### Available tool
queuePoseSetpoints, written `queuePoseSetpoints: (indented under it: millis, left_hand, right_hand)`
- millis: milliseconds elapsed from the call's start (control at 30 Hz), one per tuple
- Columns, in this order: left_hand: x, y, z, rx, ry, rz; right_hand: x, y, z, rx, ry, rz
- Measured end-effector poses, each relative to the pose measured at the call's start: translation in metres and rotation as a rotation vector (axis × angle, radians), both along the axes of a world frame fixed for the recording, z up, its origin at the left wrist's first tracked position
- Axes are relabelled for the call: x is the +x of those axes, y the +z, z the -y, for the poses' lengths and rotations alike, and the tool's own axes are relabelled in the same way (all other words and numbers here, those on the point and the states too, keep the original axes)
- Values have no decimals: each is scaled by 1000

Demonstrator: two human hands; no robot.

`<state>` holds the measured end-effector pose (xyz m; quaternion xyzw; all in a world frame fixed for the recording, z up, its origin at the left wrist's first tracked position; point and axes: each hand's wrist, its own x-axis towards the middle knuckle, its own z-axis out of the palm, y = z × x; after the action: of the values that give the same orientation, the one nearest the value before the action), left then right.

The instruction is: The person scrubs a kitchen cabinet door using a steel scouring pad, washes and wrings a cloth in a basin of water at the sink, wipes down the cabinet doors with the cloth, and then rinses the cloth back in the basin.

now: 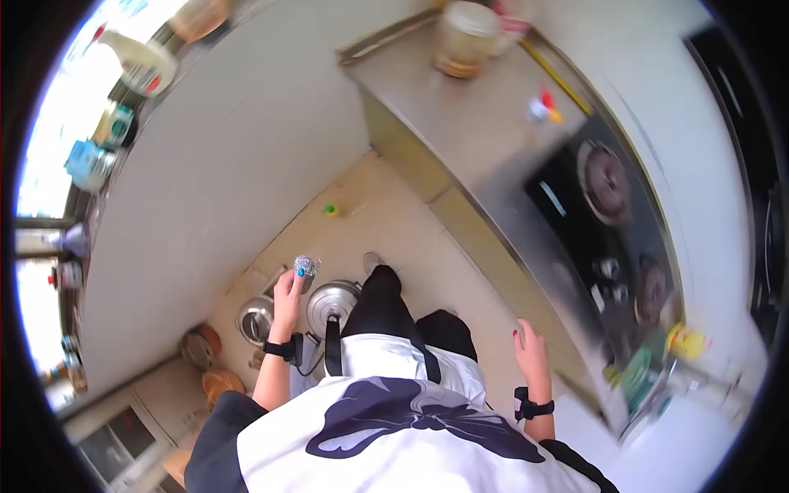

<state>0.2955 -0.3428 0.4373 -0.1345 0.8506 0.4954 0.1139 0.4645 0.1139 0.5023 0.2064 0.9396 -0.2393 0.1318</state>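
Observation:
My left hand [287, 297] is closed on a shiny silver object [306, 268], which looks like crumpled foil or a wire scrubber. It is held out over the floor, just above and left of a round metal pot lid [333, 306]. My right hand [530, 341] hangs beside the front of the counter [460, 156], its fingers apart and nothing in them. Both wrists wear black straps.
A gas stove [575, 222] is set in the counter at the right. A jar [466, 41] stands at the counter's far end. Pots [256, 320] sit on the floor at left, and a small green item [331, 210] lies ahead. Bottles [144, 64] line the window sill.

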Motion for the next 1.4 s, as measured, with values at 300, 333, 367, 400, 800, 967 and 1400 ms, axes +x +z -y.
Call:
queuePoseSetpoints:
  millis: [300,333,367,400,800,967,1400]
  left_hand:
    - [14,40,-192,212,-642,-90]
    - [21,48,-210,217,-684,-85]
    - [28,55,-228,222,-726,-80]
    - [30,56,-239,241,-752,-67]
    - [1,13,-166,476,-267,44]
    - [-26,64,-94,885,118,306]
    - [-152,-163,-130,1098,317,162]
  right_hand:
    - [249,2,-4,35,-610,-54]
    - [270,1,-1,43,-672,-32]
    - [288,-2,5,55,-728,9]
    - [300,-4,8,71,-742,17]
    - [177,21,-7,-13,-389,105]
    - [-8,53,29,-5,-10,112]
    - [-342,-70,153,251,723,-312]
